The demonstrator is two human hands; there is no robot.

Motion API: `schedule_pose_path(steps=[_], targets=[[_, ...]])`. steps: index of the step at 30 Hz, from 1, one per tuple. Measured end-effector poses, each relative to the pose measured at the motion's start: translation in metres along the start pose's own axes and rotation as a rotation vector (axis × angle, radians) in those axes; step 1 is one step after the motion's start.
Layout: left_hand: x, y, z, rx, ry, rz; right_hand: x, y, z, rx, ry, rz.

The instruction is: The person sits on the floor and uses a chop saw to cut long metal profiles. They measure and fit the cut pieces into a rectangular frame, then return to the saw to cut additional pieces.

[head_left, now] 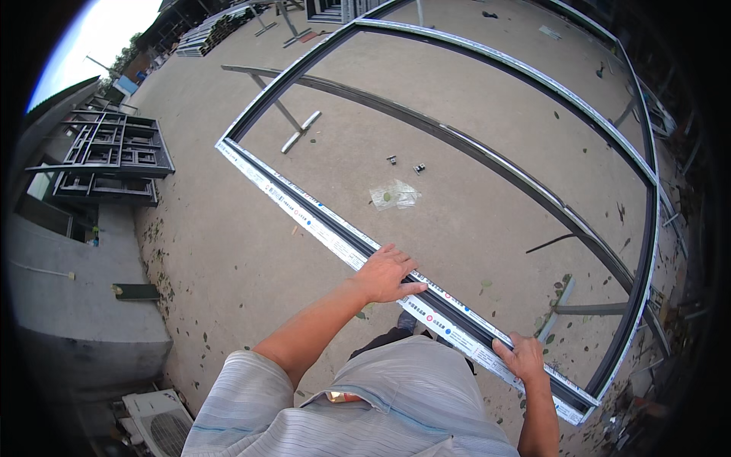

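Head view: pale concrete yard (228, 251), leaf-strewn. Above it, a big rectangular frame (308, 217), dark with white labelled film, its near bar diagonal before the person's waist. Beneath, a long rail (487, 156). Across that near bar, left hand (390, 276), thumb spread from fingers; farther right, right hand (524, 356), cannot tell whether clamped. On the ground, crumpled clear plastic (395, 195); smallest, two metal pieces (419, 168).

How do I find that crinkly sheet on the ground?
Find the big frame, then look through its nearest opening to the ground. The sheet lies there, nearer than two small dark pieces. Unlike them, it's wide, pale and see-through.
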State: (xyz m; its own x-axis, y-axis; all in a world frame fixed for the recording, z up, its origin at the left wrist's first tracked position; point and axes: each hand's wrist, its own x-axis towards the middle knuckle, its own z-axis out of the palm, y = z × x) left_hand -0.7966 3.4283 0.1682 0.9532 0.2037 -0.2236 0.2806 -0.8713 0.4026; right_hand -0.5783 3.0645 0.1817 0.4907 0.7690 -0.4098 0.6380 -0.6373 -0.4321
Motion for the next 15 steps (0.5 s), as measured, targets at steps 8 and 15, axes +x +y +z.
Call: schedule_pose_path(steps=[8,15], targets=[[0.011,0.003,0.002,0.001,-0.013,-0.035,0.011,0.017,-0.003,-0.001,-0.161,0.011],[0.022,-0.006,0.006,0.024,-0.081,-0.066,0.013,0.02,0.008,0.109,-0.135,0.021]])
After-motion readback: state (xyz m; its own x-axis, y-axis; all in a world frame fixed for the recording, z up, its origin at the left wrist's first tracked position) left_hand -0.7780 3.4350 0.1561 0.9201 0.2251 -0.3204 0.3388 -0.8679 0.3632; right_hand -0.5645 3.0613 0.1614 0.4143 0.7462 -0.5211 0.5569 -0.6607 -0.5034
